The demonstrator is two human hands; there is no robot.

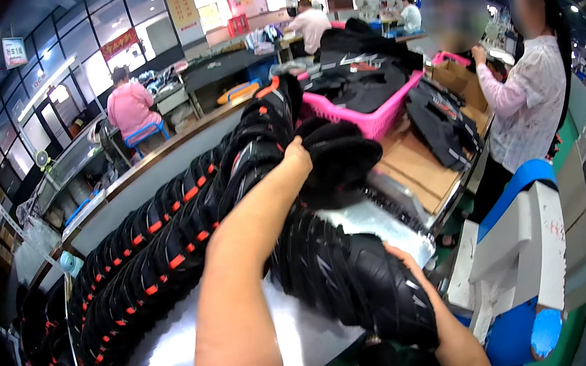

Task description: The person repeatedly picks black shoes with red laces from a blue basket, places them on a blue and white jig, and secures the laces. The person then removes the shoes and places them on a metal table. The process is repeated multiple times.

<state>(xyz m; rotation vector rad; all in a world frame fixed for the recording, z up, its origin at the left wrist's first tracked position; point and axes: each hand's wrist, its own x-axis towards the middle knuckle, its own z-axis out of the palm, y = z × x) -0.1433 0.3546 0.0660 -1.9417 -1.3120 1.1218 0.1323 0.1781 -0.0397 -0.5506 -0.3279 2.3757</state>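
My left hand (297,159) reaches forward and is closed on the edge of a black, soft-looking curved piece (340,151); its fingertips are partly hidden. A thick row of nested black padded pieces (326,274) lies in front of me, with a ribbed, glossy piece (390,288) at its near end. My right hand (423,288) is curved around the outer side of that end piece, thumb out of sight. Left of my forearm, long rows of similar nested black pieces with orange tabs (165,272) run away across the metal table (181,343).
A pink basket (373,122) heaped with flat black pieces stands beyond my hands, beside cardboard (416,171). A person in a pale shirt (527,96) stands at the right. A white and blue machine or stand (514,258) is near my right arm. Others sit at far benches.
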